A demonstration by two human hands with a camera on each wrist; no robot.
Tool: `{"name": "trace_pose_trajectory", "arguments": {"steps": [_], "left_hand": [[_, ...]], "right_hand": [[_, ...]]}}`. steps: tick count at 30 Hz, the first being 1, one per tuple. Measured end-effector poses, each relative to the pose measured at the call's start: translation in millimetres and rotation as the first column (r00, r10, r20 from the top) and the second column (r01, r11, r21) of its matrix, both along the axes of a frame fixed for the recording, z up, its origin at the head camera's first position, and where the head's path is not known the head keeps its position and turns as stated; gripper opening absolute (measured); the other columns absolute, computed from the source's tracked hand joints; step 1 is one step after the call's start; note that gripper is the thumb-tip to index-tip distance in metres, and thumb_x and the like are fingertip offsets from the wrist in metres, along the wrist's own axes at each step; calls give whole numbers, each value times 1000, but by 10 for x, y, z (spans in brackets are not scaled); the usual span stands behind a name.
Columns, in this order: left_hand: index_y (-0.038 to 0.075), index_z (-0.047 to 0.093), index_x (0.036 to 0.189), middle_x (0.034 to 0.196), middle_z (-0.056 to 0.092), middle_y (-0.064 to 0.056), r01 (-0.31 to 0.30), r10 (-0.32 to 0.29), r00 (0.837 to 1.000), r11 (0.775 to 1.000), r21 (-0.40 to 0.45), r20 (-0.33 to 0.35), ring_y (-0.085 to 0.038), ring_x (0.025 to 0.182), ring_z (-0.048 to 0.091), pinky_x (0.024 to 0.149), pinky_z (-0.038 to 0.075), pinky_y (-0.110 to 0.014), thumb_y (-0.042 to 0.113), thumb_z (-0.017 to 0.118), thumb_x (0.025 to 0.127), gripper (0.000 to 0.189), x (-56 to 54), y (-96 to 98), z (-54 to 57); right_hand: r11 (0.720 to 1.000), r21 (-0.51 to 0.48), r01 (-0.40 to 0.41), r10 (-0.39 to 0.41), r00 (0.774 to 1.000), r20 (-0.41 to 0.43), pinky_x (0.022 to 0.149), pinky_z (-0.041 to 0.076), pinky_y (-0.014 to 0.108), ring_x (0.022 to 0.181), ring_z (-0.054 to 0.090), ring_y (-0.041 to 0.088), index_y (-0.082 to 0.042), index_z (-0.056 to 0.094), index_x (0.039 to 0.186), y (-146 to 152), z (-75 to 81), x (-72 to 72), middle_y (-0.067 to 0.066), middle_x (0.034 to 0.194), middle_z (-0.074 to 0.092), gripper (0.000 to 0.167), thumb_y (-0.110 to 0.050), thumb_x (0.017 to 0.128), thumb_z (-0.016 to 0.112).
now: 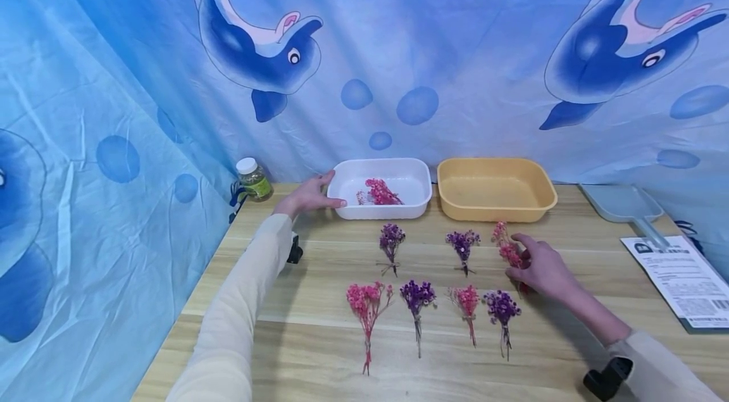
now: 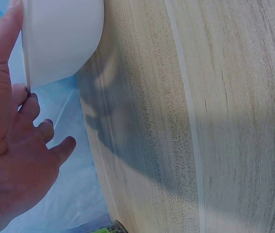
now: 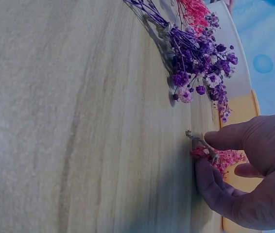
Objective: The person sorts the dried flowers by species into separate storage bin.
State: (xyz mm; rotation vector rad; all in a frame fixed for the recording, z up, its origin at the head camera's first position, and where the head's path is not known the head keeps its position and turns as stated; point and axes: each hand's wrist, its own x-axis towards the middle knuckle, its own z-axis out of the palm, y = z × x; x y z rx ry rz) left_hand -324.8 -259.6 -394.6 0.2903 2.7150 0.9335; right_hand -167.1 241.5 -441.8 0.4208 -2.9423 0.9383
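Cream sleeve [image 1: 228, 332] at the lower left comes nearest the camera, lying across the wooden counter [image 1: 307, 351] below a lidded jar [image 1: 259, 183]. It leads to the left hand [image 1: 307, 195], whose thumb and fingers grasp the left end of the white tray [image 1: 378, 213], where pink sprigs [image 1: 381, 192] lie. That hold should stay light, just enough to steady the wall without tipping it.

Rightward on the counter, in front of the trays, lie a large pink bunch [image 1: 366, 301], two purple bunches in the upper row, one [image 1: 392, 238] and another [image 1: 462, 242], and a lower row running on to the right. The yellow tray [image 1: 495, 213] stands just beside the white one.

In front of its right part, the right hand [image 1: 543, 269] pinches the held pink bunch [image 1: 504, 240] between thumb and fingers, near its tied stems. Best to grip the stems, not the blooms (dried heads probably shed easily), and lift straight up, clear of the purple neighbour. Farther right are a grey dustpan [image 1: 621, 201] and a printed sheet [image 1: 683, 275].
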Motion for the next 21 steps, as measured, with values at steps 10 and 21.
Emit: {"name": "trace_pose_trajectory", "arguments": {"steps": [10, 21], "left_hand": [[14, 14, 161, 162, 13, -28, -1, 1, 1000, 1000, -14, 5, -45, 147, 15, 117, 17, -59, 44, 82, 81, 109, 1, 0, 7], [15, 15, 161, 162, 12, -28, -5, 5, 1000, 1000, -9, 5, -45, 147, 14, 117, 17, -59, 44, 82, 81, 108, 9, 6, 7]], "right_hand": [[1000, -8, -19, 19, 1000, 18, 62, 55, 44, 64, 59, 21, 13, 48, 134, -9, -36, 3, 12, 82, 63, 63, 1, 78, 77], [995, -98, -24, 28, 999, 35, 52, 54, 29, 58, 60, 14, 11, 46, 136, -11, -9, 64, 9, 83, 66, 60, 3, 83, 73]]}}
